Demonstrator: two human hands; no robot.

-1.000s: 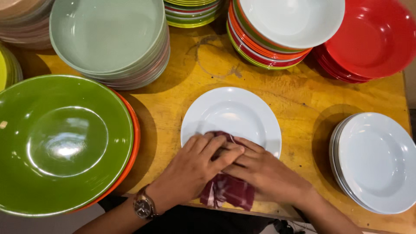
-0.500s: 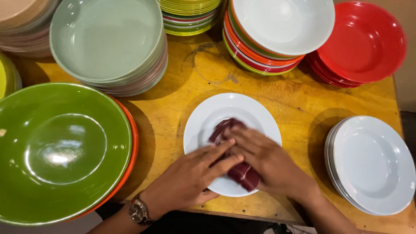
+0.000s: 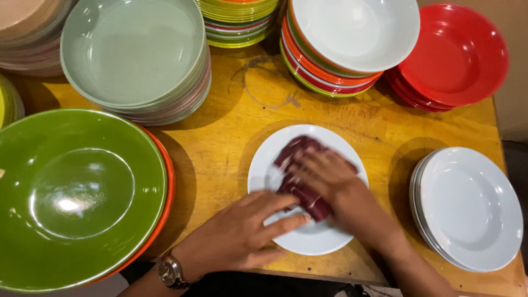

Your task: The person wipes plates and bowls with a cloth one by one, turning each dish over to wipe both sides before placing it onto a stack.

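A white deep plate [image 3: 319, 239] lies on the yellow wooden table [image 3: 220, 148] in front of me. My right hand [image 3: 330, 181] presses a dark red cloth [image 3: 300, 190] flat into the plate's hollow, fingers pointing to the far left. My left hand [image 3: 242, 234], with a wristwatch on the wrist, lies flat on the plate's near left rim and holds it down.
Stacks of plates ring the table: a big green one on orange [image 3: 77, 192] at left, pale green [image 3: 132, 55] at back left, a mixed-colour stack topped white [image 3: 352, 33], red [image 3: 451, 55] at back right, white [image 3: 470, 206] at right. The table edge runs close to me.
My right hand has pushed the red cloth from the plate's near rim up across its middle to the far side. The left hand has slid back to the near left rim.
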